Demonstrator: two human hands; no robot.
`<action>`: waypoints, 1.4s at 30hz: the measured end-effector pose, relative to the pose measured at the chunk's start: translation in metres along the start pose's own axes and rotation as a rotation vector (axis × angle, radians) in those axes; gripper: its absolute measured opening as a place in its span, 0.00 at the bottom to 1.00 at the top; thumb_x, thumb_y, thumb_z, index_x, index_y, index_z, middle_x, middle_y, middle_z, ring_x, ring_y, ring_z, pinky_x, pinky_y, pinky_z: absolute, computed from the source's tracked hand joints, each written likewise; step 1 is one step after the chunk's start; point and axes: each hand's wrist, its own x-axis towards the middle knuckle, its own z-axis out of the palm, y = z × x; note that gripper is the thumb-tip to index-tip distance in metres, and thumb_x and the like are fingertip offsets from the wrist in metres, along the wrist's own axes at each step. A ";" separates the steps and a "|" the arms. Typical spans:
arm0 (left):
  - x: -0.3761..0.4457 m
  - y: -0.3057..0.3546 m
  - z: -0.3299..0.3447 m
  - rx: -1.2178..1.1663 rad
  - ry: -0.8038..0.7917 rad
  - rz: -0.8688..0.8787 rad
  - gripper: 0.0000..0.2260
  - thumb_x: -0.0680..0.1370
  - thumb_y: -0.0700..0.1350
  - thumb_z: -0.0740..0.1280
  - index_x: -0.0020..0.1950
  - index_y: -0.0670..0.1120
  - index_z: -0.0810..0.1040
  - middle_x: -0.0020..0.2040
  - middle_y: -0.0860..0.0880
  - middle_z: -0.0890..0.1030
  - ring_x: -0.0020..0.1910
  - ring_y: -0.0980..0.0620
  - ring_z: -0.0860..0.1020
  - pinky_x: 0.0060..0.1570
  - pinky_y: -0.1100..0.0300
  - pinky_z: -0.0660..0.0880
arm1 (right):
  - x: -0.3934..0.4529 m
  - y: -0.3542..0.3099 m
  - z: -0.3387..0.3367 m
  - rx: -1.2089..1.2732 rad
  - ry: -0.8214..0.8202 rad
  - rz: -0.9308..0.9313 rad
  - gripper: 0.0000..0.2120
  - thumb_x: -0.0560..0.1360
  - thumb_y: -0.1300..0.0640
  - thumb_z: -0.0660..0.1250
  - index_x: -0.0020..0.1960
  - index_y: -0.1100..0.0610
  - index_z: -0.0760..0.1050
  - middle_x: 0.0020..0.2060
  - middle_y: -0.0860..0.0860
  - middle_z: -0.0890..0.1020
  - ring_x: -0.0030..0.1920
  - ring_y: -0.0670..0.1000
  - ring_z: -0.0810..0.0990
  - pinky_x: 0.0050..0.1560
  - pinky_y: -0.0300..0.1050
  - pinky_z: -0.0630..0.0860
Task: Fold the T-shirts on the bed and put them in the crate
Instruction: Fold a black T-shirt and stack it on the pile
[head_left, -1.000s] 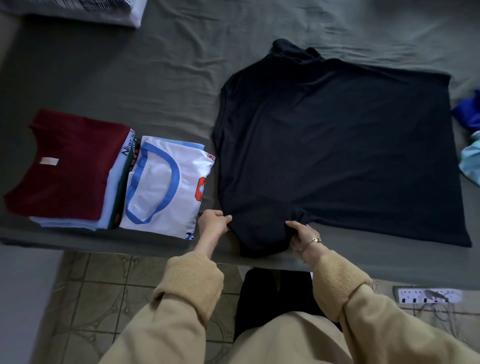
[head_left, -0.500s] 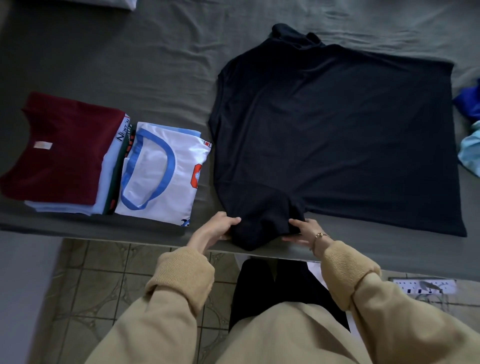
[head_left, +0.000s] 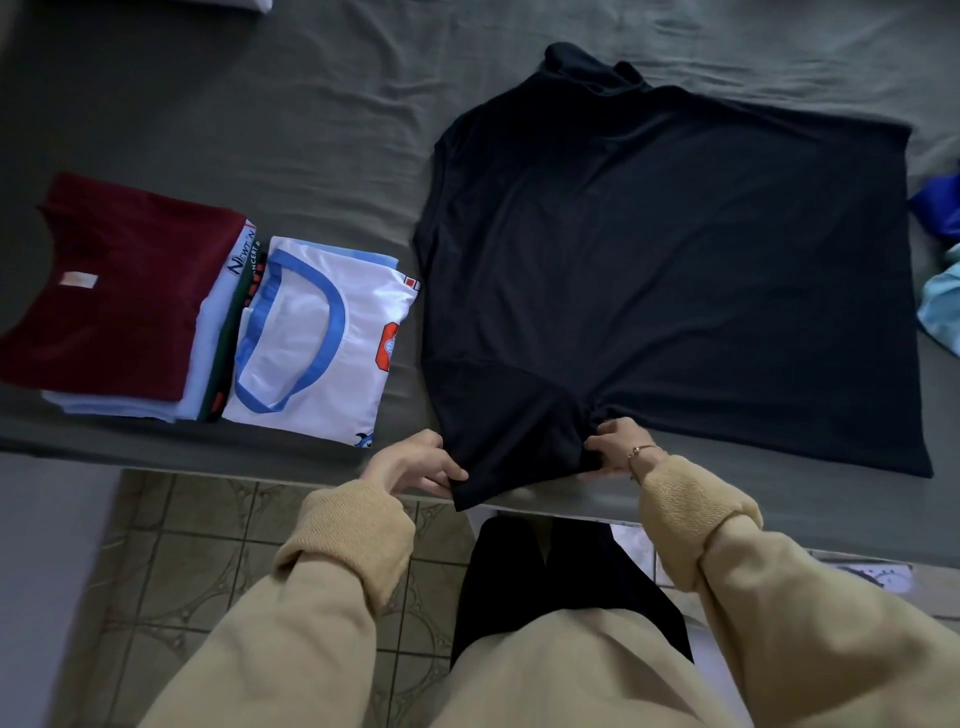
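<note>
Head view | large black soft-knit T-shirt (head_left: 670, 270) spread flat on grey wrinkled bedsheet (head_left: 260, 104), near sleeve at bed edge | left hand (head_left: 415, 462) pinching sleeve hem, right hand (head_left: 618, 447) gripping sleeve seam | advice: fold sleeve inward, keep cloth taut, smooth creases | folded maroon-topped stack (head_left: 119, 296) and white blue-collared shirt (head_left: 317, 338) beside | crate unseen

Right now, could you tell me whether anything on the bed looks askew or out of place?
Only small things: the black T-shirt has its near sleeve hanging over the bed edge, pinched by the left hand and right hand, and the white T-shirt lies slightly crooked beside the stack.
</note>
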 end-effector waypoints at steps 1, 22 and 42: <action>0.000 0.001 -0.002 0.064 0.017 -0.010 0.11 0.75 0.32 0.67 0.56 0.39 0.72 0.50 0.42 0.81 0.43 0.48 0.82 0.44 0.59 0.80 | -0.001 -0.001 -0.002 -0.189 0.064 -0.024 0.08 0.74 0.60 0.68 0.38 0.57 0.70 0.38 0.53 0.75 0.44 0.54 0.76 0.43 0.46 0.75; 0.008 0.014 -0.022 0.308 -0.086 -0.077 0.05 0.79 0.40 0.65 0.45 0.41 0.77 0.36 0.49 0.84 0.37 0.54 0.83 0.48 0.62 0.76 | -0.002 -0.027 -0.013 -0.601 0.222 0.022 0.19 0.74 0.57 0.67 0.62 0.59 0.68 0.52 0.55 0.78 0.45 0.53 0.79 0.43 0.42 0.70; 0.030 0.089 -0.052 -0.028 0.597 0.242 0.14 0.80 0.51 0.58 0.54 0.43 0.75 0.51 0.46 0.76 0.53 0.46 0.75 0.58 0.52 0.73 | 0.005 -0.089 0.002 -0.709 0.331 -0.459 0.12 0.73 0.49 0.64 0.52 0.55 0.72 0.51 0.50 0.78 0.52 0.53 0.77 0.44 0.44 0.68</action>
